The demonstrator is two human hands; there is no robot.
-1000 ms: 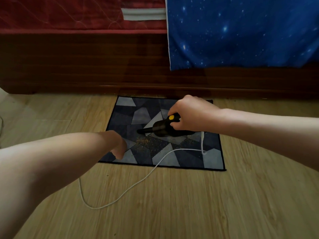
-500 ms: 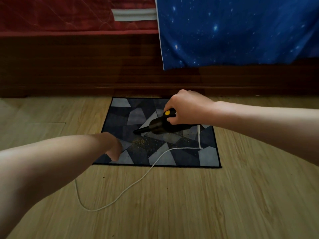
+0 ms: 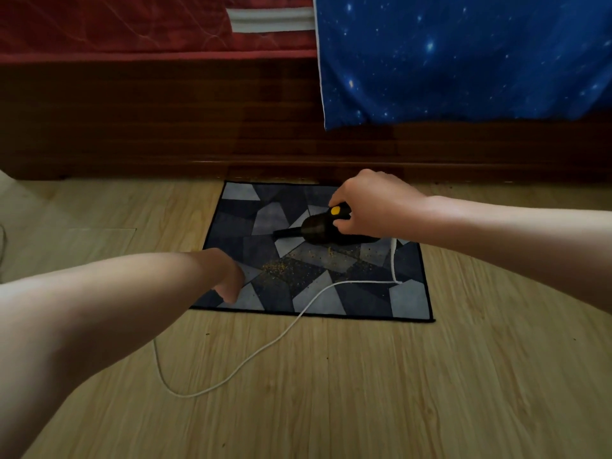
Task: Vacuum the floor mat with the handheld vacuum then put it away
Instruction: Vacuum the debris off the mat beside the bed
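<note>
The fingers (image 3: 341, 223) of the right hand (image 3: 374, 203) curl round the handle of the black handheld vacuum with a yellow button (image 3: 316, 230), gripping it from above. Its narrow nozzle points left, low over the rectangular floor mat patterned in blue-grey triangles (image 3: 238, 220). The left hand (image 3: 228, 276) reaches to the mat's near left corner with its fingers bent downward; whether they press or pinch the mat cannot be told. A scatter of yellowish crumbs (image 3: 281, 267) lies on the mat between the two hands. A thin white cord (image 3: 265, 347) runs from the vacuum's rear across the mat and loops over the pale wood-plank floor (image 3: 397, 392). Behind the mat are a dark wooden bed frame (image 3: 149, 127), a red mattress (image 3: 116, 28) and a hanging blue star-printed sheet (image 3: 463, 61)
</note>
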